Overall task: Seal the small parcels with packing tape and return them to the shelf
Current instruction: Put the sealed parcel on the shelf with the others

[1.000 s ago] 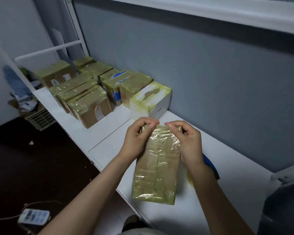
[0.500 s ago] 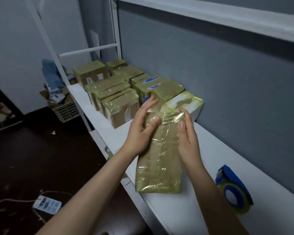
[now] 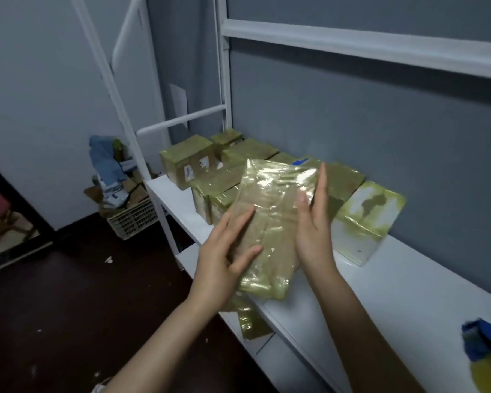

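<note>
- Grey wall [image 3: 352, 137] stands behind everything, with a white metal frame [image 3: 224, 80] in front of it.
- White shelf [image 3: 394, 293] runs along the wall from the far left to the near right.
- Sealed parcels [image 3: 187, 157], all covered with yellowish tape, stand close together on the far part of the shelf.
- White box [image 3: 366, 219], also taped, stands on the shelf at the near end of this group, against the wall.
- Taped parcel [image 3: 272, 222], flat and shiny, is lifted above the shelf and tilted, in front of the group; its low end is near the front edge of the shelf.
- Left grip [image 3: 224, 256] carries the left edge of this parcel. The thumb and one nearly straight finger lie on the upper face, and the other fingers are hidden.
- Right grip [image 3: 315, 231] presses flat on the right edge, fingers straight and pointing up, thumb on the upper face.
- Blue tape dispenser [image 3: 482, 344] lies on the shelf at the near right, well apart from the lifted parcel, partly cut by the picture edge.
</note>
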